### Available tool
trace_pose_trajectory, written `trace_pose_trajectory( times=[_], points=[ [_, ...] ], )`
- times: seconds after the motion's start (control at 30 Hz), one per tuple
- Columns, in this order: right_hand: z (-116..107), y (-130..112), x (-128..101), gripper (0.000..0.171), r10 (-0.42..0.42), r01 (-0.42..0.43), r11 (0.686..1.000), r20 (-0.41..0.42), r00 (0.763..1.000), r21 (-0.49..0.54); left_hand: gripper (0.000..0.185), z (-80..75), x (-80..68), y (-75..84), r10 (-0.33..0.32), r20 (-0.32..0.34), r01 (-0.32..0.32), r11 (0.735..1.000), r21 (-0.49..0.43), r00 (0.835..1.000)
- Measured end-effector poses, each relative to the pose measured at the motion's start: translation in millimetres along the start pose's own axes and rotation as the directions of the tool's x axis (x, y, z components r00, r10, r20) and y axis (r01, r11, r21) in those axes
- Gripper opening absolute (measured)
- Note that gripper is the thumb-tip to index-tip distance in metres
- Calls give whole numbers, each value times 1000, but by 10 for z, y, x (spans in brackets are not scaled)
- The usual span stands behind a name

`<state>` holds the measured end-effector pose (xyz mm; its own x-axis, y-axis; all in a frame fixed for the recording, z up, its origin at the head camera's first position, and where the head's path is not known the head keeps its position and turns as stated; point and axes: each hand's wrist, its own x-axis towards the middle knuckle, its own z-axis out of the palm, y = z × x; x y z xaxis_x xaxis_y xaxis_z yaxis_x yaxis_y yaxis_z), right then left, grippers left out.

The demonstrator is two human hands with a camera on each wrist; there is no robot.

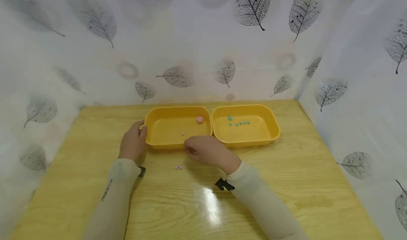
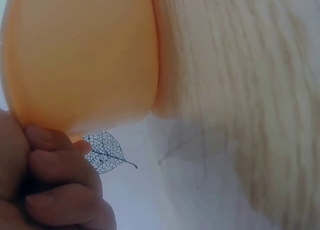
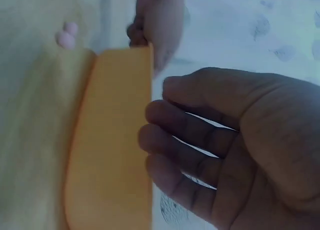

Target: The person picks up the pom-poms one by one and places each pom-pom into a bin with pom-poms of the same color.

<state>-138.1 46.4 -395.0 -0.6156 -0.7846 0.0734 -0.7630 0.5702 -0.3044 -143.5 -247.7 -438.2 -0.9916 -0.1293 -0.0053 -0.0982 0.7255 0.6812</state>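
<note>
My left hand grips the left end of a yellow plastic tray, fingers at its rim. In the left wrist view, its curled fingers lie against the tray wall. My right hand is at the front rim near the tray's right corner, fingers bent. In the right wrist view, the thumb and fingers curl beside the wall; I cannot tell whether the fingertips pinch anything. A larger pink ball and a tiny pink ball lie inside this tray. Several tiny pink balls sit on the table before it.
A second yellow tray adjoins on the right, holding a larger blue ball and several small blue balls. Both trays stand near the back of the wooden table. A white leaf-patterned curtain surrounds the back and sides.
</note>
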Motion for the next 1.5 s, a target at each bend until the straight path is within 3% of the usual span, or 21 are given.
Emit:
trace_pose_trajectory(
  times=[0.13,0.23,0.5,0.77,1.1,1.5],
  points=[
    [168,-109,56,7,-51,54,998,129,990,-21,56,-14,18,14,-1,-7,1,1000,3,1000],
    [234,-175,58,15,-58,61,998,176,983,-13,57,-10,26,1,-10,2,10,1000,2,1000],
    [313,-203,12,12,-60,71,994,129,990,-82,56,14,16,28,-17,6,17,1000,6,1000],
    [309,-237,14,15,-81,104,983,151,985,-150,55,6,16,94,-21,12,21,1000,4,1000],
    [409,-253,24,15,-72,105,967,143,987,-234,58,5,-9,54,-46,29,45,999,2,999],
    [435,-269,12,18,-74,105,970,144,987,-217,59,8,-11,52,-46,34,46,999,-6,998]
  ],
)
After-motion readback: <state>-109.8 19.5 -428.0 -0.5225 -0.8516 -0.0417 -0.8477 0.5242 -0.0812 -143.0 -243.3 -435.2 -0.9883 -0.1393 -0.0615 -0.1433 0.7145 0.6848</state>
